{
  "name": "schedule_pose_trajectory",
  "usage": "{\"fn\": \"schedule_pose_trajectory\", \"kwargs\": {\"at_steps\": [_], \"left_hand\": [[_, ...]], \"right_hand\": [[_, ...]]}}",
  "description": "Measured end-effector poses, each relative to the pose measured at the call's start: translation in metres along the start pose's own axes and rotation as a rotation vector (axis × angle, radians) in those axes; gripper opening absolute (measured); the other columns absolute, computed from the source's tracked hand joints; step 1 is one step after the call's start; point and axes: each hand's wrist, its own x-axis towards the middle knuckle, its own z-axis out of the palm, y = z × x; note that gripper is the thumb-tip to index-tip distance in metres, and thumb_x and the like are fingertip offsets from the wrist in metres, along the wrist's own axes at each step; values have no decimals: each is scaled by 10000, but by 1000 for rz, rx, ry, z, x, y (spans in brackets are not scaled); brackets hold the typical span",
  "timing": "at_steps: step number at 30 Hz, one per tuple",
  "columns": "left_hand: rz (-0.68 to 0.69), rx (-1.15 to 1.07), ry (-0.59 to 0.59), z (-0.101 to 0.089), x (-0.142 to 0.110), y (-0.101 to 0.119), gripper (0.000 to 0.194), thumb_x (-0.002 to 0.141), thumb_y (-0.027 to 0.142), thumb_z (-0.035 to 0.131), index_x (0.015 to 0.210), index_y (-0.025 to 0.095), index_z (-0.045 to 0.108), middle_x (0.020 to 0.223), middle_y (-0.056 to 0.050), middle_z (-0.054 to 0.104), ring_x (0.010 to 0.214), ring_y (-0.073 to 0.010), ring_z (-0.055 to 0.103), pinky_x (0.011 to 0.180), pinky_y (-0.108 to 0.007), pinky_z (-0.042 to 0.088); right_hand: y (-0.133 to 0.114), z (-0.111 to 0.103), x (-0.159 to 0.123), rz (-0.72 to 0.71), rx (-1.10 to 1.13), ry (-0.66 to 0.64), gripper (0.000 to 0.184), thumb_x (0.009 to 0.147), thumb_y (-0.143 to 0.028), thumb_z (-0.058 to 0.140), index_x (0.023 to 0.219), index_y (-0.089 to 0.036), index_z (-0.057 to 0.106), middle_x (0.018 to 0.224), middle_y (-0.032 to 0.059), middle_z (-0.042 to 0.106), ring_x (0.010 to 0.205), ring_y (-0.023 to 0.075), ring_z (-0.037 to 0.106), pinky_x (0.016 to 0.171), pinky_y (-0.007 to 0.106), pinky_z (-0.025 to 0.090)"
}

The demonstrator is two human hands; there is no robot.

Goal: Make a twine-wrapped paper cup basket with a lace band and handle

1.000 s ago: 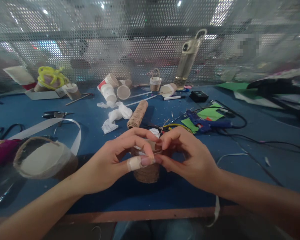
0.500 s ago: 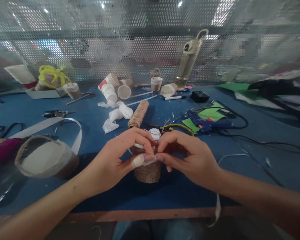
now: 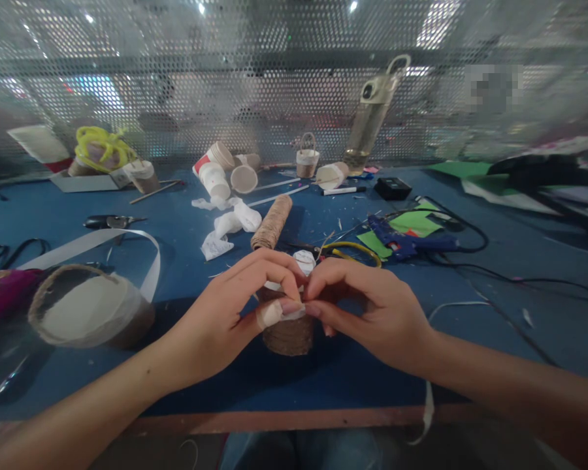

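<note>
A twine-wrapped cup (image 3: 288,338) stands upright near the table's front edge, its upper part mostly behind my fingers. Thumb and forefinger of my left hand (image 3: 255,303) are pinched at the cup's near rim, on a thin whitish strip (image 3: 294,314); a bandage wraps that thumb. My right hand (image 3: 367,300) pinches at the same spot, its fingertips almost touching the left ones. Whether both hold the strip is hard to see. Crumpled white paper (image 3: 304,262) shows just behind the cup. Past my left hand lies a roll of brown twine (image 3: 273,222).
To the left, a basket (image 3: 127,307) with a twine handle lies tipped beside a white ribbon (image 3: 151,261). A blue glue gun (image 3: 406,241) and its black cord lie at right. Paper cups (image 3: 214,179) and a tall bottle (image 3: 370,124) are by the perforated screen (image 3: 274,85).
Both hands keep their pinch at the rim. The cup has shifted slightly to the left and up in the view; little else differs.
</note>
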Motion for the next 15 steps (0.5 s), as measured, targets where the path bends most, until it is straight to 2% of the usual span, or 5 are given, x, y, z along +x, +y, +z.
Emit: {"fn": "schedule_pose_trajectory", "kwargs": {"at_steps": [4,9,13,15], "left_hand": [[-3,1,6,1,0,1,65,990,201,565,933,225,580,1112,5,601,1001,-114,609,841,-193,478],[3,22,18,2,2,0,60,983,200,581,927,221,583,1099,7,600,1002,-110,608,849,-187,478],[6,52,37,3,2,0,64,979,194,588,921,217,579,1087,8,603,1034,-110,598,913,-192,461],[3,51,40,3,1,1,62,979,201,589,919,215,576,1082,5,602,1031,-114,599,894,-192,469]], "right_hand": [[-2,0,1,-40,-53,2,46,896,-141,682,891,-169,646,822,-17,631,634,57,624,586,161,525],[-3,1,0,-100,-100,-9,78,879,-107,682,927,-156,644,846,-3,644,650,64,627,608,168,534],[0,1,0,-109,-133,-10,154,844,-174,757,948,-164,644,873,-2,655,640,71,630,606,186,533],[1,1,0,-91,-131,4,159,844,-211,770,933,-176,643,854,-13,658,620,67,623,598,188,529]]}}
